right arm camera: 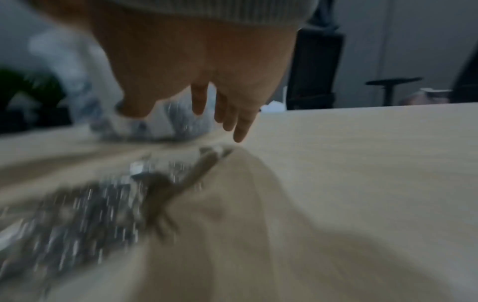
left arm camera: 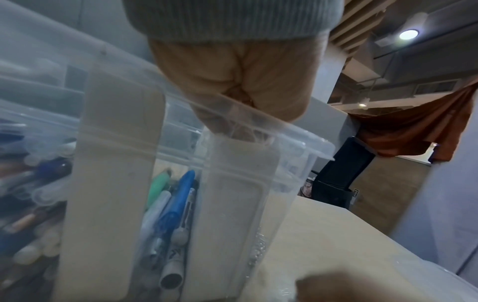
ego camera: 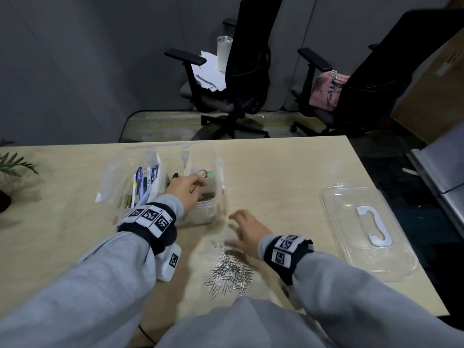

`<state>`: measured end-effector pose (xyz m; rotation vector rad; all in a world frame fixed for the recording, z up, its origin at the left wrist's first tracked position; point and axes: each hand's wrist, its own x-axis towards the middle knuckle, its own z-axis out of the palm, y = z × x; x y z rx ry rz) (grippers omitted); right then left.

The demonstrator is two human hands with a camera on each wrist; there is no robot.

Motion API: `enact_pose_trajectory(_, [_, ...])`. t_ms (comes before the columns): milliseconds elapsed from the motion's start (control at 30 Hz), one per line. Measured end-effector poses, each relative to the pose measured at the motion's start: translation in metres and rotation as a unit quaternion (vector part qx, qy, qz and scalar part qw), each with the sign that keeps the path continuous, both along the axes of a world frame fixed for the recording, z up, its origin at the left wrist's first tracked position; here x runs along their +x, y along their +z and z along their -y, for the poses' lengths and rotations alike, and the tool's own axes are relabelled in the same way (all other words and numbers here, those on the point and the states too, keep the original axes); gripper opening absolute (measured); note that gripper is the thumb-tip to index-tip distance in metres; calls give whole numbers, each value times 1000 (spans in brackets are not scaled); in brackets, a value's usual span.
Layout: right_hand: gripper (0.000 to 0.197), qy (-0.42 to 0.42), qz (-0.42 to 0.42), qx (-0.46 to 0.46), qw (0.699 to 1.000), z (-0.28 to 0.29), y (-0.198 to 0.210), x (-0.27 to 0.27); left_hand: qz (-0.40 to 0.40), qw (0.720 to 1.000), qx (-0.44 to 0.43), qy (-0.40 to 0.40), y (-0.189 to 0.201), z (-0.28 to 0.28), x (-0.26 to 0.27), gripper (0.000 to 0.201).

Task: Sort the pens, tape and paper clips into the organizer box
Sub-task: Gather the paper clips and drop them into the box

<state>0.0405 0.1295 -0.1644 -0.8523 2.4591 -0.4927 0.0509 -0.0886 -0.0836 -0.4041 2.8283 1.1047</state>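
On desk: left hand [ego camera: 187, 190] w/ fingers curled inside clear organizer box [ego camera: 160, 156], grip unclear; right hand [ego camera: 247, 232] spread over loose paper clips [ego camera: 229, 272].

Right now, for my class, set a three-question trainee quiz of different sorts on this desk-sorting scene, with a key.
1. True or false: the clear lid is fitted on the organizer box.
2. Multiple choice: the loose paper clips on the table lie A) in front of the box, near the right hand; B) on the lid; C) beside the plant.
3. Fill in: the left hand reaches into the box compartment to the ___ of the pens.

Key: 1 false, it lies apart on the table; 2 A; 3 right.
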Motion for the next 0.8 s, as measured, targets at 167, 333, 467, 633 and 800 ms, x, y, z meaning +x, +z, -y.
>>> enact_pose_trajectory(167, [118,179,-29,106,978,2,-47,23,-6,1000,1,12,-3,2,1,26])
enact_pose_trajectory(333, [106,339,-49,86,936,10,-52,32,-13,999,17,30,-4,-1,0,25])
enact_pose_trajectory(467, [84,409,-35,65,909,-3,-43,26,-18,998,37,40,-4,-2,0,24])
enact_pose_trajectory(633, [32,340,-20,-67,938,-39,-44,23,-18,998,44,39,-5,-2,0,24])
enact_pose_trajectory(800, [5,308,-146,-82,937,-31,-59,31,-21,998,47,42,-5,-3,1,26])
